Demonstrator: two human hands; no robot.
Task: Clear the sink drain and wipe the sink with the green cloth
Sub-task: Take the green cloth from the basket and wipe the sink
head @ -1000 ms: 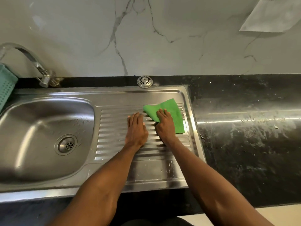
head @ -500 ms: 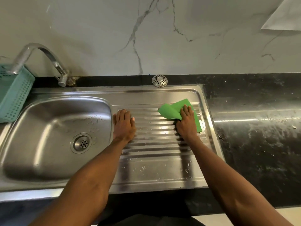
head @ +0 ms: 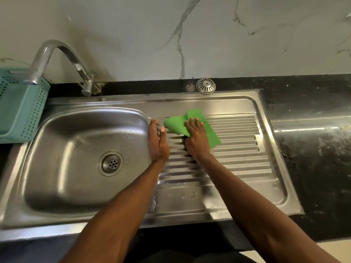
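Observation:
The green cloth (head: 193, 123) lies bunched on the ribbed draining board (head: 237, 149) of the steel sink, near the board's back left corner. My right hand (head: 196, 138) presses flat on the cloth with fingers spread over it. My left hand (head: 158, 142) rests flat on the ridge between basin and board, fingers apart, holding nothing, its fingertips close to the cloth's left edge. The basin (head: 62, 158) is bare and shiny, with the round drain (head: 111, 163) open in its floor. A loose round metal strainer cover (head: 206, 86) lies on the black counter behind the sink.
A curved chrome tap (head: 57, 59) arches over the basin's back left. A teal plastic basket (head: 20, 105) stands at the far left edge. Black stone counter (head: 313, 149), wet and streaked, runs to the right. A marble wall rises behind. Water drops sit on the board's front.
My right hand has slid the green cloth leftward along the back of the draining board, toward my left hand by the basin. The camera view has shifted left.

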